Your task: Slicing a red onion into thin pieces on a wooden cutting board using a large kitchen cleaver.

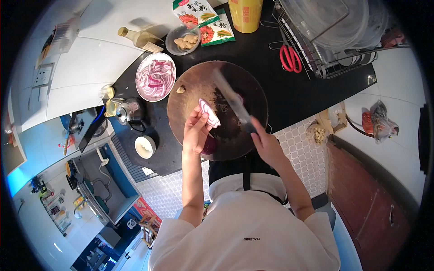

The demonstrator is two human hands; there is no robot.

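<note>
My left hand (196, 130) holds a stack of red onion slices (208, 113) above a round wooden chopping board (190, 74). In my right hand (266, 144) is the dark handle of a kitchen knife (232, 96), its blade slanting up and left over the board. A purple piece of red onion (209, 145) rests near the board's front edge, partly behind my left hand. More purple onion (240, 98) shows beside the blade, mostly hidden by it. At the board's upper left lies a small tan scrap (180, 89).
Left of the board stand a bowl of sliced red onion (156, 79), a metal kettle (130, 111) and a small white bowl (145, 147). Behind are a tub of ginger (184, 40), a bottle (140, 39) and starch packets (217, 28). Red-handled scissors (290, 59) hang by a wire dish rack (318, 61).
</note>
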